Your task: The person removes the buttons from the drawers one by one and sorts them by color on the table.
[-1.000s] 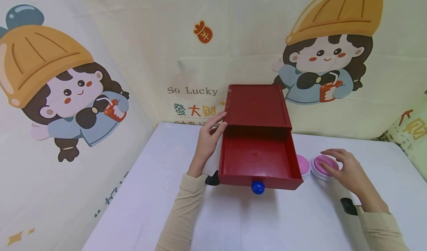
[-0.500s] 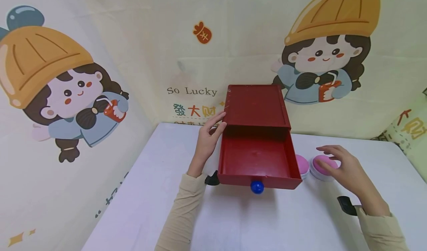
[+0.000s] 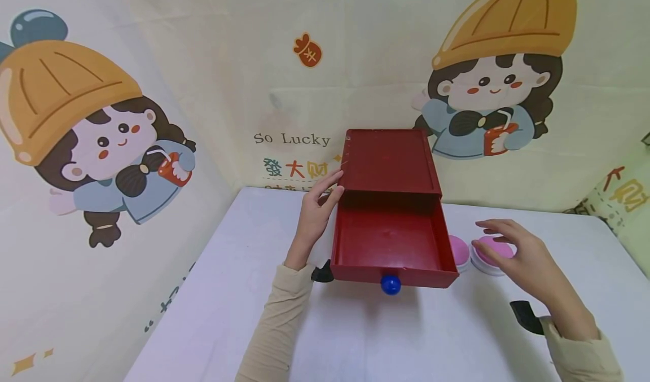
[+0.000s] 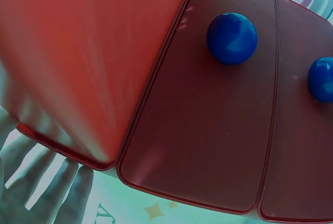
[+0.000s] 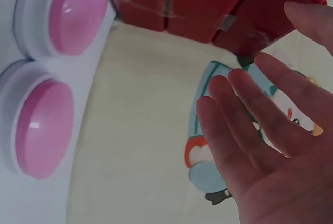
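A red drawer cabinet [image 3: 388, 159] stands on the table with its top drawer [image 3: 388, 241] pulled out, bare inside, a blue knob [image 3: 390, 285] on its front. My left hand [image 3: 315, 215] rests its fingertips against the cabinet's left side; in the left wrist view its fingers [image 4: 78, 190] are extended beside the open drawer. My right hand [image 3: 525, 258] hovers with spread, gently bent fingers over a pink-topped round push button [image 3: 492, 243], holding nothing. A second such button [image 3: 459, 250] sits beside the drawer, partly hidden by it.
Below the open drawer are more closed drawers, with blue knobs [image 4: 232, 38] showing in the left wrist view. Clear tape [image 5: 227, 22] crosses the joins between the red units. A cartoon-printed cloth [image 3: 284, 88] hangs behind the white table [image 3: 254, 241].
My right hand has risen slightly and drifted left off the right-hand pink button, its fingers reaching closer to the drawer. The left hand and the cabinet stay as they were.
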The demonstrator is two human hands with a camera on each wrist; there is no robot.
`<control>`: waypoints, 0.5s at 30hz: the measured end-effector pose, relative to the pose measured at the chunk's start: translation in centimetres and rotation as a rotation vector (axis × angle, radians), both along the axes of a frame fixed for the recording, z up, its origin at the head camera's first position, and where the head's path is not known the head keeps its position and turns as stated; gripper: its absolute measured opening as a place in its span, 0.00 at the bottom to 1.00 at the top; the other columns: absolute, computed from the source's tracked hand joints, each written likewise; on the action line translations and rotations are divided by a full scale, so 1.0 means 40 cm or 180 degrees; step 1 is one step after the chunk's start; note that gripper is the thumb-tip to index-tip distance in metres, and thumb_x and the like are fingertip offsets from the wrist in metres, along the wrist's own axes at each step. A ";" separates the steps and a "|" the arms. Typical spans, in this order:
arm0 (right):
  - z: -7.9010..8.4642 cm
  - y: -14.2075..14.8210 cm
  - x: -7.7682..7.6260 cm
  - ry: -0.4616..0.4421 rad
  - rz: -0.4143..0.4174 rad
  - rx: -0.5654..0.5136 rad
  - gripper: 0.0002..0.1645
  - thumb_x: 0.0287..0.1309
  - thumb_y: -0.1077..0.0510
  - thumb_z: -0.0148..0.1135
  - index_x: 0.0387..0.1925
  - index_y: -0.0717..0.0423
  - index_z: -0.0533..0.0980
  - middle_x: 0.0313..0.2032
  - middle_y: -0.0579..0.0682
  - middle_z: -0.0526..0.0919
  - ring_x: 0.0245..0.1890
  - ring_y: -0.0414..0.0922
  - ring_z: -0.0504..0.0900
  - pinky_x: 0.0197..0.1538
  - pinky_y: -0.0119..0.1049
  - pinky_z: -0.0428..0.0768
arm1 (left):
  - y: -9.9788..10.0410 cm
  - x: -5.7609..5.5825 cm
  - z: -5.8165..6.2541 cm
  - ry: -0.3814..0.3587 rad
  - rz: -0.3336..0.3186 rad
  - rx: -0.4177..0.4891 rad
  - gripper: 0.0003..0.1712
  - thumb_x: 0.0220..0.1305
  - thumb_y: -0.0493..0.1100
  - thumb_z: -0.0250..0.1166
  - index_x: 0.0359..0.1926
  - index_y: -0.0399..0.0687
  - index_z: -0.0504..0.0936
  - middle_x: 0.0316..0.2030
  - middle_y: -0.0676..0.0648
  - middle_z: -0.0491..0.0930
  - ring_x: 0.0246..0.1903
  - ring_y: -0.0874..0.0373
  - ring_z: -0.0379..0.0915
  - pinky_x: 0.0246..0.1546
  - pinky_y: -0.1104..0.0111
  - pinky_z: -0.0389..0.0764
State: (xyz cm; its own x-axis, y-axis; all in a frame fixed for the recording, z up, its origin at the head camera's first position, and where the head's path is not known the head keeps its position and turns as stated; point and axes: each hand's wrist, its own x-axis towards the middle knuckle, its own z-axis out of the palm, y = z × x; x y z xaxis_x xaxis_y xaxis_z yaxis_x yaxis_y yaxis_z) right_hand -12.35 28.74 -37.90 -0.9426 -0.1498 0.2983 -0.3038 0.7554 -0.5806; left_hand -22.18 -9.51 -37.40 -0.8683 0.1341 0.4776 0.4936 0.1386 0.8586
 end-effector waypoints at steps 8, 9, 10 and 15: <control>0.033 -0.028 0.029 0.0097 -0.0015 -0.0030 0.30 0.58 0.53 0.71 0.61 0.56 0.75 0.53 0.62 0.80 0.48 0.65 0.80 0.34 0.28 0.84 | 0.000 0.000 -0.001 0.0031 -0.0011 -0.0001 0.24 0.72 0.46 0.60 0.67 0.51 0.75 0.67 0.55 0.71 0.64 0.59 0.68 0.58 0.57 0.79; 0.038 -0.032 0.034 0.0086 -0.0020 -0.0039 0.30 0.59 0.53 0.71 0.61 0.56 0.75 0.53 0.62 0.80 0.49 0.65 0.80 0.33 0.33 0.86 | 0.000 0.000 -0.001 0.0029 -0.0012 0.0003 0.23 0.72 0.46 0.60 0.67 0.51 0.75 0.67 0.55 0.71 0.64 0.59 0.68 0.59 0.56 0.78; 0.042 -0.035 0.037 0.0077 -0.0025 -0.0047 0.30 0.59 0.53 0.71 0.61 0.56 0.75 0.54 0.62 0.80 0.49 0.65 0.80 0.32 0.36 0.86 | 0.000 0.000 -0.001 0.0032 -0.0014 0.0007 0.23 0.72 0.46 0.60 0.67 0.51 0.75 0.67 0.55 0.71 0.64 0.59 0.68 0.59 0.55 0.78; 0.059 -0.053 0.054 0.0180 -0.0015 -0.0054 0.30 0.58 0.54 0.72 0.61 0.54 0.76 0.53 0.60 0.81 0.48 0.61 0.81 0.35 0.21 0.80 | 0.003 0.021 0.028 -0.0025 -0.0039 0.0008 0.24 0.73 0.43 0.59 0.67 0.45 0.74 0.68 0.48 0.70 0.65 0.56 0.68 0.60 0.52 0.77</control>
